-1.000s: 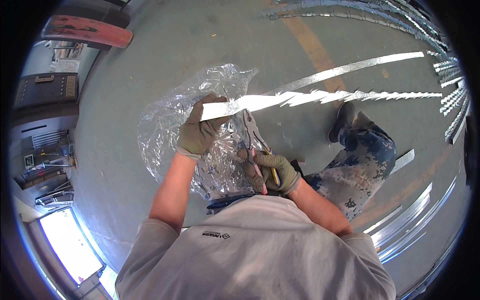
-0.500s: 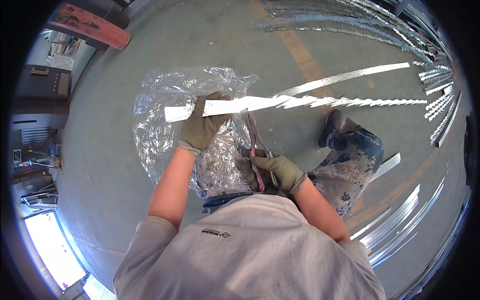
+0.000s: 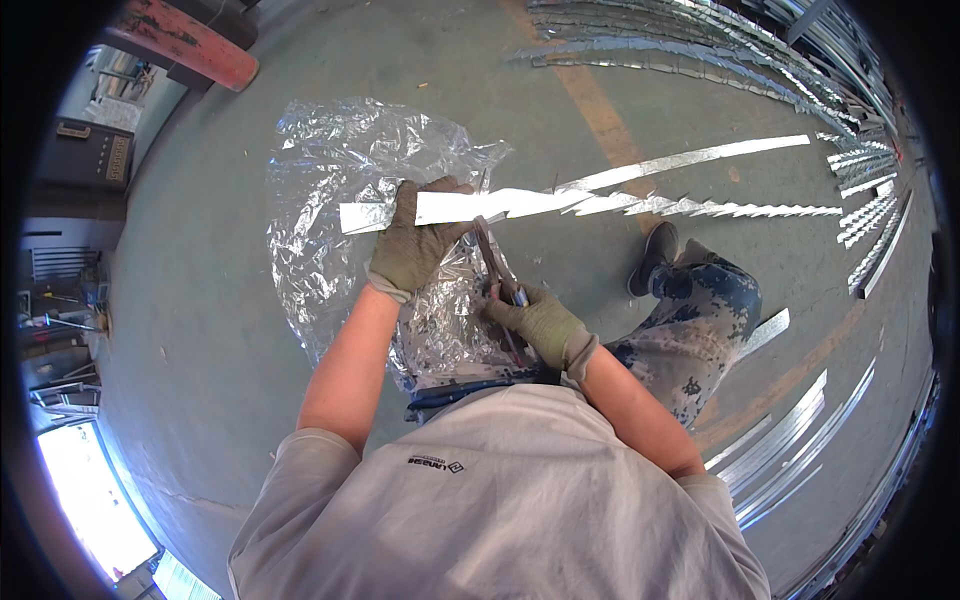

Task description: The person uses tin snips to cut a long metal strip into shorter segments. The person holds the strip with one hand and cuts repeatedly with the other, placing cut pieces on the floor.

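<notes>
My gloved left hand (image 3: 412, 240) grips a long shiny metal strip (image 3: 455, 207) near its plain left end, thumb on top. Toward the right, the strip's edge is cut and bent into slanted barbs. Pliers (image 3: 492, 258) are in my gloved right hand (image 3: 535, 322), its fingers wrapped round the handles. Their jaws meet the near edge of the strip just right of my left hand; I cannot tell whether they bite on it. Crinkled clear plastic film (image 3: 330, 215) lies over my left leg and under the left hand.
A plain metal strip (image 3: 700, 157) lies beyond the held one. Barbed strips (image 3: 640, 48) lie on the floor at the far right, with shorter twisted pieces (image 3: 865, 215) nearer. More flat strips (image 3: 780, 430) are at right. A red beam (image 3: 185, 42) stands far left.
The pliers have moved up and left, their jaws reaching the strip's edge, and the handles have drawn together. The view has shifted slightly.
</notes>
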